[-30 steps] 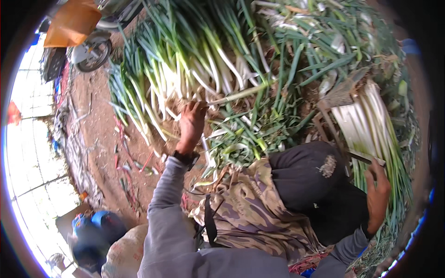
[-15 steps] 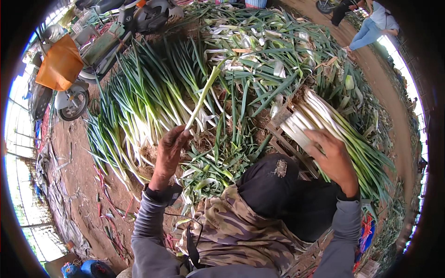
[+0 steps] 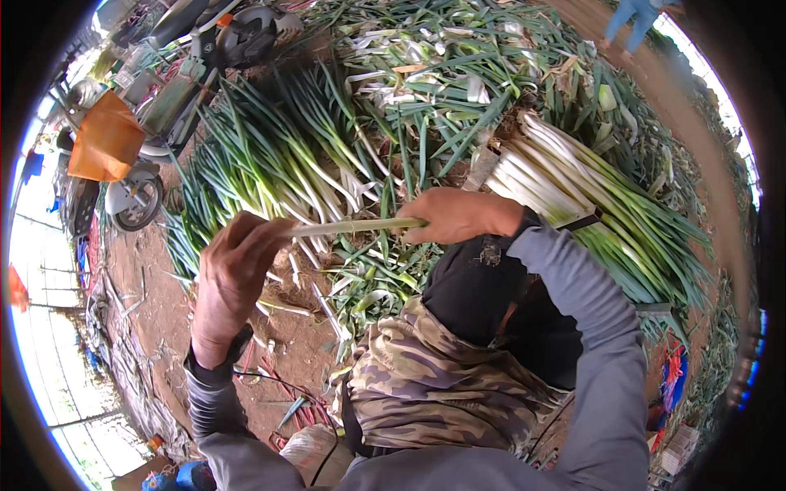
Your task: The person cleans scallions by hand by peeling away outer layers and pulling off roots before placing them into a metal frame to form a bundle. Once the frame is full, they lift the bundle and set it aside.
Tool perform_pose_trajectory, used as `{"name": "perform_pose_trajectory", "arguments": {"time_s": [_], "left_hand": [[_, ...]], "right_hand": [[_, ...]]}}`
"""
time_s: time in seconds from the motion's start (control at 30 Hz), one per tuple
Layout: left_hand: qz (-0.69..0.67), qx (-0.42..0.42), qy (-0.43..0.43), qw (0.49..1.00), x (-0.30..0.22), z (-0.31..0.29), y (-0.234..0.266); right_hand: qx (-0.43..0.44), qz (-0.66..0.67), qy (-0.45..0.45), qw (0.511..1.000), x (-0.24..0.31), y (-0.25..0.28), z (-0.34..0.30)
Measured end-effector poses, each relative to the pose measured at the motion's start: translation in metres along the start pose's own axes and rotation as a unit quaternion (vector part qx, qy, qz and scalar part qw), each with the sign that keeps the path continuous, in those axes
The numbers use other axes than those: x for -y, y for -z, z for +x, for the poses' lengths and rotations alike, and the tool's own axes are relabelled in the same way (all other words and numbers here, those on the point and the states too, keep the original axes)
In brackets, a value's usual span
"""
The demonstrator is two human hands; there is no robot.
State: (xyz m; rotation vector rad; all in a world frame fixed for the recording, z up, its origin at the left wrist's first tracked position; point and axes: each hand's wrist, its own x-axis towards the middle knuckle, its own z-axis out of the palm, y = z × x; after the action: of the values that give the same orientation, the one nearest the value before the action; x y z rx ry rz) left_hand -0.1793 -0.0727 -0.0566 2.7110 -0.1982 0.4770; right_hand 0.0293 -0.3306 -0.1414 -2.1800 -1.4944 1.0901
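Note:
A single stripped green onion stalk (image 3: 356, 227) lies almost level between my two hands, above the ground. Closed fingers of my left hand (image 3: 232, 274) pinch one end of it. At its greener end, my right hand (image 3: 465, 214) has its fingers wrapped round the stalk. Beyond my left hand spreads a row of untrimmed green onions (image 3: 262, 176), roots toward me and leaves away. To the right, cleaned green onions (image 3: 565, 176) are stacked side by side, white ends at the upper left.
Peeled leaves (image 3: 434, 65) cover the ground ahead, with another heap (image 3: 381, 286) before my knees. A scooter with an orange front panel (image 3: 106, 137) stands at the far left. Red string (image 3: 258, 364) lies on the dirt. Another person (image 3: 634, 24) is at the top right.
The stalk has swung from upright in my left hand to nearly level. My right hand has left the cleaned stack and taken hold of its greener end. My left hand has moved left.

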Motion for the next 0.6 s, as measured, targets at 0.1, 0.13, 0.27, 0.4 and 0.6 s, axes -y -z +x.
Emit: {"name": "perform_pose_trajectory", "arguments": {"time_s": [0.1,0.13,0.27,0.4,0.6], "left_hand": [[0.016,0.011,-0.026,0.999,0.005,0.006,0.007],[0.018,0.014,-0.038,0.999,0.006,0.01,0.008],[-0.003,-0.001,-0.051,0.999,0.013,0.037,0.0],[-0.001,-0.047,-0.068,0.997,0.016,0.072,-0.011],[-0.141,-0.109,-0.122,0.976,-0.033,0.163,-0.092]], "right_hand": [[-0.105,0.067,0.031,0.992,-0.017,-0.002,-0.029],[-0.15,0.103,0.056,0.982,-0.021,0.004,-0.039],[-0.27,0.021,0.062,0.961,-0.032,0.046,-0.111],[-0.356,-0.153,-0.067,0.92,-0.018,0.088,-0.198],[-0.463,-0.382,-0.117,0.791,-0.001,0.087,-0.367]]}}
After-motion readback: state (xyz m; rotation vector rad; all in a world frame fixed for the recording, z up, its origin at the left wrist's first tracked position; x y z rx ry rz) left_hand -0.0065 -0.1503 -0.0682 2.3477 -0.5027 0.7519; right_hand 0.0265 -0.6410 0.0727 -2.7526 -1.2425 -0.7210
